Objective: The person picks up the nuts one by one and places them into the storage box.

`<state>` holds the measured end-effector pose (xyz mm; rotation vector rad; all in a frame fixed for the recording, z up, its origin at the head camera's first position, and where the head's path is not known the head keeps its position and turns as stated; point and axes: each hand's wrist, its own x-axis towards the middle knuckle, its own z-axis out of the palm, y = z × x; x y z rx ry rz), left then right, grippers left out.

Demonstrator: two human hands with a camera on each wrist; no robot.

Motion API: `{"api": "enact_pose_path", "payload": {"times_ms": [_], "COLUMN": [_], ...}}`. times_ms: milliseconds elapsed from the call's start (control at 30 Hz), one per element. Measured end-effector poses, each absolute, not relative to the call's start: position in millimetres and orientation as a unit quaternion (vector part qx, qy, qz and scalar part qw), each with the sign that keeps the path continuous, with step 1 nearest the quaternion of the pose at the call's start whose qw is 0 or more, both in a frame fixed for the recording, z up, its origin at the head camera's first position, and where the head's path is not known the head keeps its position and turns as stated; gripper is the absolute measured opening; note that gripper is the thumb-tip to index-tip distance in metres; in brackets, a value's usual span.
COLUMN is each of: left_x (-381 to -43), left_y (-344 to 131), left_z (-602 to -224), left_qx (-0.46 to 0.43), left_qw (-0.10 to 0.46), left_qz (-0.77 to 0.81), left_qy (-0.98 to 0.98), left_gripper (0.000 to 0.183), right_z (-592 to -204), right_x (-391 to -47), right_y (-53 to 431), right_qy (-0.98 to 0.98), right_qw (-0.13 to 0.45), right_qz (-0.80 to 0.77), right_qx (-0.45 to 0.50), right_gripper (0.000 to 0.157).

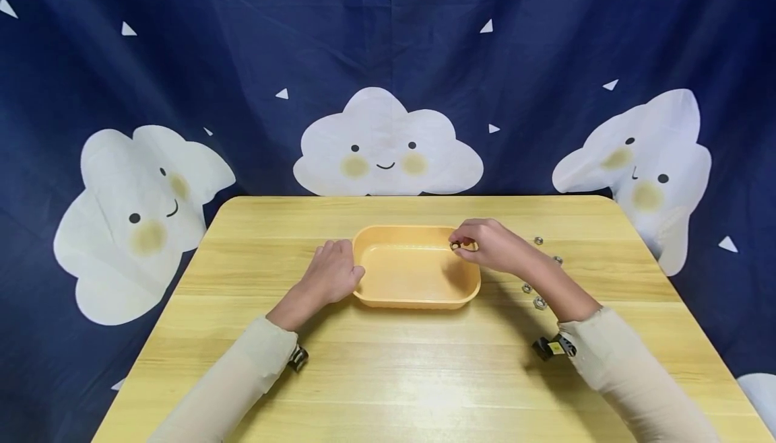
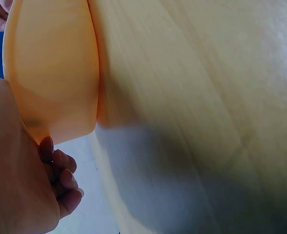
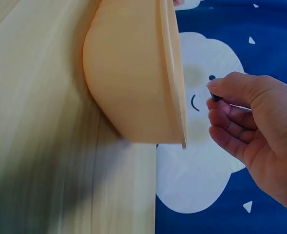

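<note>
A shallow orange plastic basin sits on the table, longer side facing me. My left hand grips its left rim, the thumb over the edge and the fingers curled on the outside, as the left wrist view also shows. My right hand is over the basin's right end and pinches a small dark metal nut between thumb and index finger. In the right wrist view the nut is mostly covered by the fingertips, apart from the basin's rim. Several hex nuts lie on the table under and beside my right forearm.
The wood-patterned table has rounded far corners. Behind its far edge hangs a dark blue curtain with white clouds and small triangles. A strapped dark device is on the right wrist, another on the left.
</note>
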<state>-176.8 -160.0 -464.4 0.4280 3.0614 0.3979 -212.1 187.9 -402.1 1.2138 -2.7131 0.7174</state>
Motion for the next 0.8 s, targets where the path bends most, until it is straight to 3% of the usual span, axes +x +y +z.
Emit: {"api": "enact_pose_path", "payload": {"times_ms": [800], "left_x": [-177.8], "left_y": [-159.1], "left_z": [-466.2], "left_qx": [0.128], "left_qw": [0.019], "left_qz": [0.128], "left_qy": [0.983], "left_gripper": [0.025], "right_z": [-405.5], "right_x": [-221.1], "right_y": [156.0], "right_qy": [-0.873], "right_qw": [0.015], "right_qz": [0.254], "right_qx": [0.416], "right_gripper": [0.007]}}
